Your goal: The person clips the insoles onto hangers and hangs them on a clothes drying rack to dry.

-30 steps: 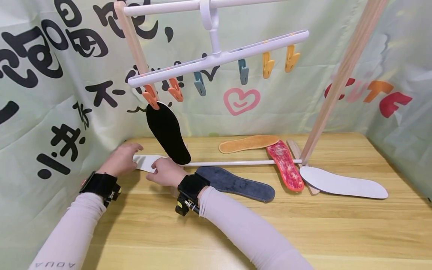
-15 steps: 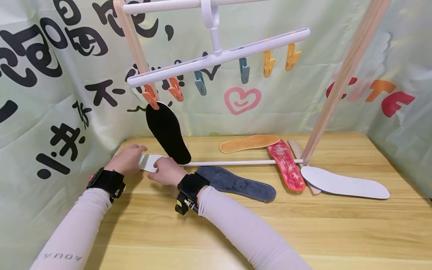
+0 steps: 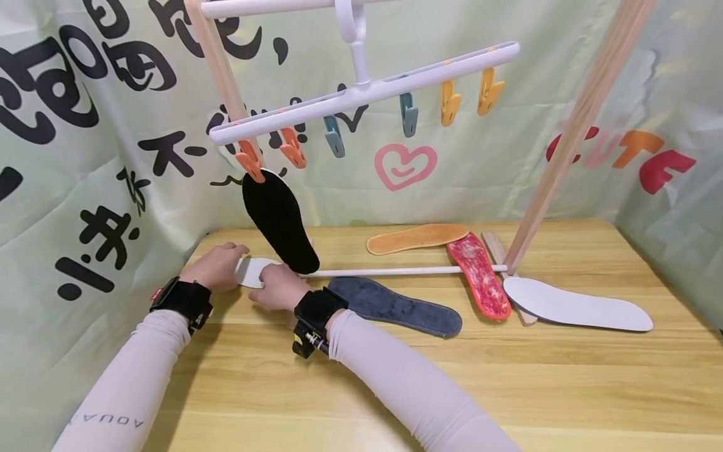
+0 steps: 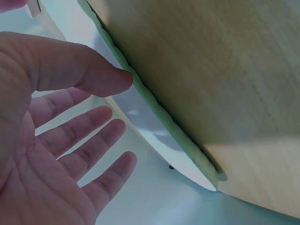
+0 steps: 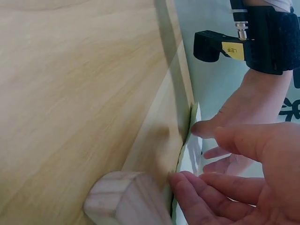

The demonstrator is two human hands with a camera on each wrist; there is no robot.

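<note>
A white insole (image 3: 248, 271) lies on the table at the left, its green edge visible in the left wrist view. The left hand (image 3: 216, 267) is at its left end. In the left wrist view the thumb meets the insole's edge, while the other fingers are spread and loosely extended. The right hand (image 3: 282, 287) is over the insole's right part. Its fingertips touch the edge in the right wrist view, and its thumb stands apart from them. Above hangs a black insole (image 3: 279, 220), held by an orange clip (image 3: 250, 162) on the white hanger (image 3: 361, 97).
A dark blue insole (image 3: 395, 307), an orange insole (image 3: 418, 238), a red patterned insole (image 3: 479, 276) and another white insole (image 3: 576, 304) lie rightward. The rack's wooden post (image 3: 582, 132) and low white bar (image 3: 390, 272) are nearby. Several free clips hang from the hanger.
The left hand has moved a little to the right along the white insole, covering more of its left end. The right hand has stayed nearly in place.
</note>
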